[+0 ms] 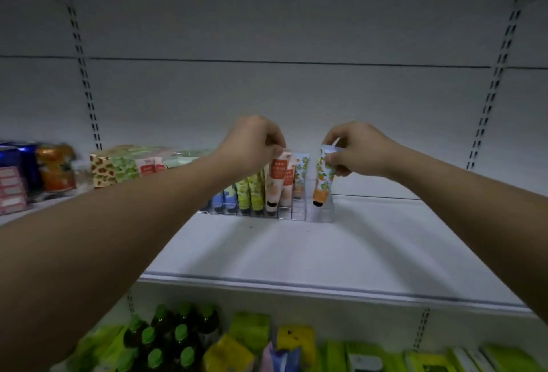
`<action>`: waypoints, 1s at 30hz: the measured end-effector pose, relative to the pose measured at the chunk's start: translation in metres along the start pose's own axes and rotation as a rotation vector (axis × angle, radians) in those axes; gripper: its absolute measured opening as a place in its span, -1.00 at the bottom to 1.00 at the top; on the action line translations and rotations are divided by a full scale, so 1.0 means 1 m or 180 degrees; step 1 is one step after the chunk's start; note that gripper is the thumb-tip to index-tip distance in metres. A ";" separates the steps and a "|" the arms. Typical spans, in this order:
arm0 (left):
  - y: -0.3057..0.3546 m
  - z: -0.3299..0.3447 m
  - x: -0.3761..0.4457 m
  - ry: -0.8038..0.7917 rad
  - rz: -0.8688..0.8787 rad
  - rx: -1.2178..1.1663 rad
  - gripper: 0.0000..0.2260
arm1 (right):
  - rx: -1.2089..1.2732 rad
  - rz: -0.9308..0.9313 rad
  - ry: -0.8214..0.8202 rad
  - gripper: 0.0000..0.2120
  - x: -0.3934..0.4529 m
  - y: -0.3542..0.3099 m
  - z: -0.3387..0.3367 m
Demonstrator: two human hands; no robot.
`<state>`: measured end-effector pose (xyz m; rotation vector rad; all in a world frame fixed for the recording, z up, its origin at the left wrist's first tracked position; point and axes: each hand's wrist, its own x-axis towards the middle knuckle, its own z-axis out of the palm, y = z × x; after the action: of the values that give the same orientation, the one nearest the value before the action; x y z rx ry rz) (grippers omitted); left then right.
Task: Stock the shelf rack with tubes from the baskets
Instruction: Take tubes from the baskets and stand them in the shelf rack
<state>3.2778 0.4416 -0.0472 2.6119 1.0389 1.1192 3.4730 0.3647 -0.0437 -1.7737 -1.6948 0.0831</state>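
Note:
A clear wire rack (pixel 299 215) stands on the white shelf (pixel 296 256) and holds several upright tubes, blue, green and peach. My left hand (pixel 252 143) pinches the top end of a peach tube with a red label (pixel 275 185), which stands cap down in the rack. My right hand (pixel 353 149) pinches the top end of an orange-and-green tube (pixel 323 179), cap down at the rack's right end. Another orange-patterned tube (pixel 300 176) stands between the two.
Patterned boxes (pixel 124 164) and packets (pixel 56 167) line the shelf to the left. The lower shelf holds green-capped bottles (pixel 172 339) and yellow-green packs (pixel 252 333). Slotted uprights (pixel 86 81) run up the back wall on both sides.

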 end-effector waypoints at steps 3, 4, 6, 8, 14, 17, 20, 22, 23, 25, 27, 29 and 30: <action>-0.008 0.018 0.015 0.0119 0.0121 0.0185 -0.91 | 0.0089 0.0027 0.0104 -0.91 0.020 0.011 -0.001; -0.010 0.022 0.019 0.0153 0.0104 0.0158 -0.91 | 0.0136 0.0035 0.0136 -0.91 0.025 0.013 -0.001; -0.015 0.028 0.023 0.0211 0.0021 0.0078 -0.92 | 0.0131 0.0032 0.0141 -0.91 0.031 0.015 0.000; -0.019 0.032 0.024 0.0237 0.0001 0.0125 -0.91 | 0.0085 0.0014 0.0083 -0.91 0.034 0.015 0.002; -0.026 0.049 0.014 0.0156 0.0084 0.0336 -0.82 | 0.0070 0.0140 0.0074 -0.92 0.033 0.014 0.002; -0.031 0.057 0.008 0.0035 0.0111 0.0962 -0.77 | -0.0047 0.0174 0.0111 -0.93 0.030 0.008 0.004; -0.033 0.060 -0.001 0.0271 0.0188 0.1411 -0.75 | -0.0186 0.0126 0.0154 -0.94 0.027 0.000 0.002; -0.028 0.062 -0.021 0.0595 0.0229 0.1230 -0.71 | -0.0275 0.0087 0.0223 -0.94 0.026 -0.006 0.000; -0.026 0.064 -0.035 0.0598 0.0320 0.1143 -0.73 | -0.0337 0.0055 0.0254 -0.94 0.026 -0.008 0.000; -0.024 0.073 -0.068 0.0106 0.0453 0.1043 -0.78 | -0.0573 -0.0019 0.0250 -0.92 0.026 -0.011 0.003; -0.029 0.084 -0.094 -0.0596 0.0218 0.0957 -0.74 | -0.0793 -0.0069 0.0242 -0.88 0.028 -0.012 0.007; -0.036 0.088 -0.105 -0.1025 -0.0291 0.0714 -0.68 | -0.0922 -0.0080 0.0263 -0.87 0.030 -0.011 0.011; -0.038 0.089 -0.106 -0.1158 -0.0444 0.0665 -0.64 | -0.1001 -0.0085 0.0300 -0.86 0.032 -0.010 0.013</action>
<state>3.2655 0.4172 -0.1879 2.7020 1.2810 0.5021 3.4630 0.3981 -0.0363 -1.9450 -1.7354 -0.2895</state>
